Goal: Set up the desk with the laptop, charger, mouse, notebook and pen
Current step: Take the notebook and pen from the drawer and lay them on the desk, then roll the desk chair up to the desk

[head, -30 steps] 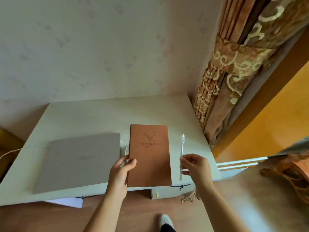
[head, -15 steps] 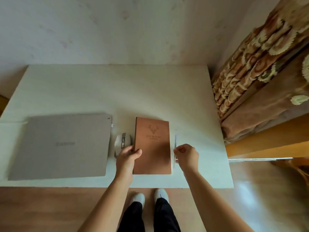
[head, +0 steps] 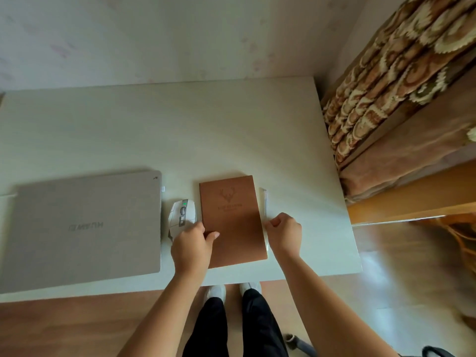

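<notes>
A brown notebook with a deer emblem lies flat on the white desk, near its front edge. My left hand grips the notebook's left edge, thumb on the cover. Along the notebook's right side lies a clear pen, and my right hand is closed on its lower part. A white mouse with a green light sits just left of the notebook, partly behind my left hand. The closed grey laptop lies at the left. A thin white cable reaches its left edge; no charger block shows.
A patterned brown curtain hangs at the right, close to the desk's right edge. The wall stands right behind the desk. Below the front edge are wooden floor, my legs and white shoes.
The notebook came down from being held above the front edge to lying flat on the desk. The pen went down beside it. The view tilted downward and the mouse came into sight.
</notes>
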